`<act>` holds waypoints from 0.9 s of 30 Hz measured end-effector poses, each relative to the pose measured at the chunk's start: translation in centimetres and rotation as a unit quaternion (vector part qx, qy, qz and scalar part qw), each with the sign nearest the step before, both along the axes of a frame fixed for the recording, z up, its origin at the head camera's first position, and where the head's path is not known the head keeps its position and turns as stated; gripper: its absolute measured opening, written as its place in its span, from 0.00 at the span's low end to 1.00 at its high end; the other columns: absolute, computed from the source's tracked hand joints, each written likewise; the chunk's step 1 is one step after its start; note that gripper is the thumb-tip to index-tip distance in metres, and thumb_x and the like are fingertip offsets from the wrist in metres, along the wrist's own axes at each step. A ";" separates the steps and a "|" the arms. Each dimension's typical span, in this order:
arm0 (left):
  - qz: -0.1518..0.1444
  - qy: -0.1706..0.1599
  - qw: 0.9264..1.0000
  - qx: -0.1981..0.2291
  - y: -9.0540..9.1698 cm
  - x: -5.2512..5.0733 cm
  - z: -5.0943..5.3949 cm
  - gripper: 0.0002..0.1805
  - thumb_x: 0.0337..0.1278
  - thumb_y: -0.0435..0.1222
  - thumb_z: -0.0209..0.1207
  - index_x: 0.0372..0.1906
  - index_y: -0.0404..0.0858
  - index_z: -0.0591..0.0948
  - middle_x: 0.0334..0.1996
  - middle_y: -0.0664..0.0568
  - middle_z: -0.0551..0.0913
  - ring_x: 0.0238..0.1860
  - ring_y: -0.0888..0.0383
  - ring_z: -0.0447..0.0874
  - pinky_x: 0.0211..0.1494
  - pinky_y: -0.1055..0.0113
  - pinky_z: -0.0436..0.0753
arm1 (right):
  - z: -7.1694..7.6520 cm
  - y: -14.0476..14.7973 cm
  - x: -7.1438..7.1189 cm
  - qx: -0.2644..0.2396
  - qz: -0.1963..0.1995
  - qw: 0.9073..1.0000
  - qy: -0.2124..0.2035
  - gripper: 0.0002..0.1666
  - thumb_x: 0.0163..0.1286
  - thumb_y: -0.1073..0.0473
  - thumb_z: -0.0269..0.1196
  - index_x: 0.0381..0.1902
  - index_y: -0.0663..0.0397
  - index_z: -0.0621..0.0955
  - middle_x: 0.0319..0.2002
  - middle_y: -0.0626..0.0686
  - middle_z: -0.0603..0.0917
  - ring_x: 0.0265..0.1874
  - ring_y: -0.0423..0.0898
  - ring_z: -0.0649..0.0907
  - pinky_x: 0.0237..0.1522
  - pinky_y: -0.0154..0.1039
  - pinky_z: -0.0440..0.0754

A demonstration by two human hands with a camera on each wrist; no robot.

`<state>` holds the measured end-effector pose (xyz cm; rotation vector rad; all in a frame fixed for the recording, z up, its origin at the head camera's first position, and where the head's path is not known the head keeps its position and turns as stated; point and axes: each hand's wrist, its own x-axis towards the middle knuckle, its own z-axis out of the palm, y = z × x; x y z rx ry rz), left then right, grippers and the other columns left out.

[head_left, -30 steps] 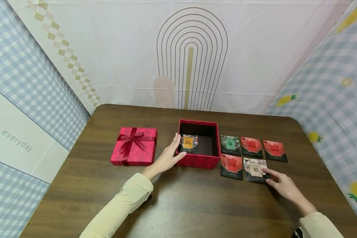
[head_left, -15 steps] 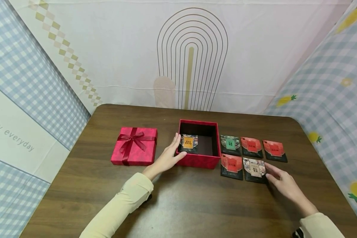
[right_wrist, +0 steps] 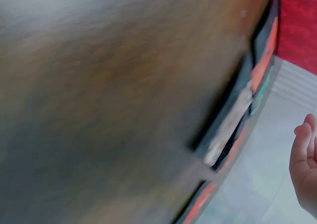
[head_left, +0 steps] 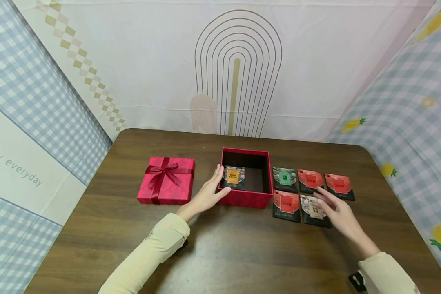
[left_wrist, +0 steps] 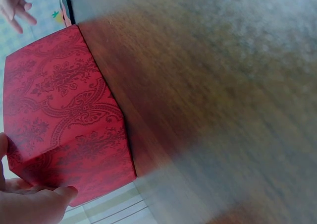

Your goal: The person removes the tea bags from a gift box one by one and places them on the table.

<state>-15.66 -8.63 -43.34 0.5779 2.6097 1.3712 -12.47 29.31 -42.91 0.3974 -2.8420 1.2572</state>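
My left hand (head_left: 206, 195) rests against the left side of an uncovered red gift box (head_left: 246, 200), fingers straight along the wall and thumb at the front corner. The left wrist view shows its thumb and fingertips touching the patterned red box (left_wrist: 74, 100). Inside lies a sachet with an orange label (head_left: 233, 176). Over to the right, my right hand (head_left: 338, 214) hovers above a floral sachet with a cream label (head_left: 309, 208), partly covering it from view, and holds nothing. In the right wrist view the hand (right_wrist: 306, 167) appears apart from the sachets, fingers loosely extended.
Beside the box lie a green-labelled sachet (head_left: 284, 179) and red sachets: one in the front row (head_left: 286, 205), one behind it to the right (head_left: 310, 180), one at far right (head_left: 339, 187). A red lid with a ribbon bow (head_left: 183, 188) lies left on the brown table (head_left: 228, 253).
My right hand has let go of the cream-labelled sachet, risen and moved left and away from me over it. The sachet shifted slightly and lies flat. My left hand has stayed put.
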 end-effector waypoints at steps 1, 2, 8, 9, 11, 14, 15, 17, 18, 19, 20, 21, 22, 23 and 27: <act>0.000 0.000 1.000 0.000 0.0 0.0 0.0 0.40 0.62 0.40 0.53 0.70 0.32 0.44 0.71 0.40 0.39 0.71 0.48 0.40 0.69 0.53 0.50 | 0.1 -0.3 -0.2 -0.003 0.004 1.000 0.000 0.27 0.70 0.61 0.51 0.64 0.67 0.64 0.52 0.71 0.75 0.38 0.25 0.78 0.31 0.26 0.78; 0.000 0.000 1.000 0.000 0.0 0.0 0.0 0.41 0.62 0.40 0.53 0.70 0.32 0.44 0.71 0.40 0.39 0.71 0.48 0.40 0.69 0.53 0.51 | 0.3 -0.7 -0.4 -0.012 0.010 1.000 -0.002 0.27 0.70 0.61 0.50 0.65 0.66 0.63 0.52 0.71 0.74 0.37 0.25 0.78 0.31 0.28 0.79; -0.001 0.003 1.000 0.003 0.0 -0.1 -0.2 0.40 0.62 0.40 0.53 0.70 0.31 0.44 0.71 0.40 0.38 0.71 0.48 0.39 0.69 0.53 0.51 | 1.2 -3.1 -1.6 -0.044 0.044 0.998 -0.009 0.28 0.70 0.61 0.50 0.66 0.64 0.61 0.56 0.69 0.73 0.40 0.21 0.75 0.34 0.26 0.78; -0.001 0.005 1.000 0.004 0.0 -0.1 -0.2 0.40 0.62 0.40 0.53 0.70 0.31 0.44 0.71 0.40 0.38 0.71 0.48 0.40 0.69 0.52 0.51 | 1.5 -3.6 -1.8 -0.046 0.049 0.998 -0.008 0.29 0.70 0.61 0.51 0.66 0.64 0.61 0.56 0.68 0.73 0.41 0.20 0.75 0.34 0.24 0.77; -0.001 0.007 1.000 0.004 0.0 -0.1 -0.2 0.40 0.62 0.39 0.53 0.70 0.31 0.45 0.71 0.40 0.38 0.71 0.47 0.40 0.69 0.52 0.51 | 1.9 -4.6 -2.2 -0.056 0.059 0.997 -0.009 0.29 0.70 0.61 0.51 0.67 0.62 0.61 0.56 0.68 0.73 0.41 0.21 0.75 0.33 0.23 0.75; -0.001 0.008 1.000 0.003 0.0 -0.1 -0.2 0.40 0.62 0.40 0.53 0.70 0.31 0.44 0.71 0.41 0.38 0.71 0.47 0.40 0.69 0.52 0.51 | 2.6 -6.0 -2.7 -0.072 0.075 0.994 -0.014 0.29 0.70 0.61 0.51 0.67 0.61 0.60 0.57 0.67 0.72 0.41 0.21 0.75 0.33 0.21 0.73; -0.002 0.007 1.000 0.003 0.0 -0.1 -0.1 0.40 0.62 0.40 0.53 0.70 0.31 0.44 0.71 0.41 0.38 0.71 0.47 0.40 0.69 0.53 0.51 | 2.8 -6.4 -2.9 -0.078 0.082 0.993 -0.018 0.29 0.70 0.60 0.51 0.67 0.61 0.60 0.57 0.67 0.72 0.41 0.21 0.75 0.35 0.20 0.74; -0.002 0.004 1.000 0.002 0.0 -0.1 -0.1 0.40 0.62 0.40 0.52 0.70 0.32 0.44 0.71 0.41 0.37 0.71 0.47 0.40 0.69 0.52 0.51 | 3.0 -7.1 -3.2 -0.087 0.092 0.992 -0.025 0.30 0.70 0.60 0.51 0.68 0.59 0.60 0.58 0.66 0.71 0.43 0.24 0.76 0.36 0.21 0.74; -0.002 0.003 1.000 0.001 0.0 -0.1 -0.1 0.40 0.62 0.40 0.52 0.70 0.32 0.44 0.71 0.41 0.37 0.71 0.47 0.39 0.69 0.52 0.51 | 3.1 -7.5 -3.4 -0.092 0.097 0.990 -0.032 0.30 0.70 0.60 0.51 0.68 0.58 0.60 0.59 0.66 0.71 0.45 0.27 0.77 0.38 0.21 0.74; -0.002 0.002 1.000 0.000 0.0 -0.1 -0.1 0.40 0.62 0.40 0.52 0.70 0.32 0.44 0.71 0.41 0.38 0.71 0.47 0.39 0.69 0.52 0.51 | 3.1 -7.9 -3.5 -0.100 0.100 0.989 -0.039 0.30 0.70 0.59 0.51 0.68 0.58 0.60 0.60 0.65 0.70 0.46 0.31 0.78 0.39 0.22 0.75; -0.002 0.001 1.000 -0.001 0.0 -0.1 -0.1 0.40 0.62 0.41 0.52 0.70 0.32 0.44 0.71 0.41 0.38 0.71 0.47 0.39 0.69 0.52 0.51 | 3.2 -8.2 -3.7 -0.103 0.104 0.988 -0.043 0.30 0.70 0.59 0.51 0.68 0.57 0.59 0.60 0.65 0.70 0.48 0.37 0.79 0.42 0.25 0.76; -0.002 0.000 1.000 -0.002 0.0 -0.1 -0.2 0.40 0.62 0.41 0.52 0.70 0.32 0.44 0.71 0.40 0.38 0.71 0.47 0.39 0.69 0.52 0.51 | 3.2 -8.6 -3.8 -0.106 0.107 0.987 -0.049 0.31 0.70 0.58 0.52 0.68 0.57 0.59 0.60 0.65 0.70 0.49 0.43 0.79 0.41 0.27 0.77; -0.001 0.001 1.000 -0.004 0.0 -0.1 -0.2 0.40 0.62 0.41 0.52 0.70 0.32 0.44 0.71 0.40 0.38 0.71 0.47 0.39 0.69 0.52 0.51 | 3.3 -8.9 -4.0 -0.108 0.109 0.987 -0.052 0.31 0.70 0.58 0.52 0.68 0.57 0.59 0.60 0.64 0.69 0.50 0.48 0.79 0.40 0.30 0.79; 0.000 0.001 1.000 -0.005 0.0 -0.1 -0.2 0.40 0.62 0.40 0.52 0.70 0.32 0.44 0.71 0.40 0.39 0.71 0.48 0.39 0.69 0.52 0.51 | 3.3 -9.3 -4.1 -0.111 0.111 0.986 -0.055 0.31 0.70 0.58 0.52 0.68 0.57 0.59 0.61 0.64 0.69 0.50 0.53 0.78 0.41 0.33 0.80; 0.001 0.002 1.000 -0.006 0.0 -0.1 -0.2 0.40 0.62 0.40 0.52 0.70 0.33 0.44 0.71 0.39 0.39 0.71 0.48 0.40 0.69 0.53 0.50 | 3.4 -10.4 -4.6 -0.103 0.120 0.986 -0.055 0.32 0.70 0.57 0.52 0.68 0.57 0.59 0.61 0.63 0.70 0.49 0.59 0.79 0.44 0.45 0.79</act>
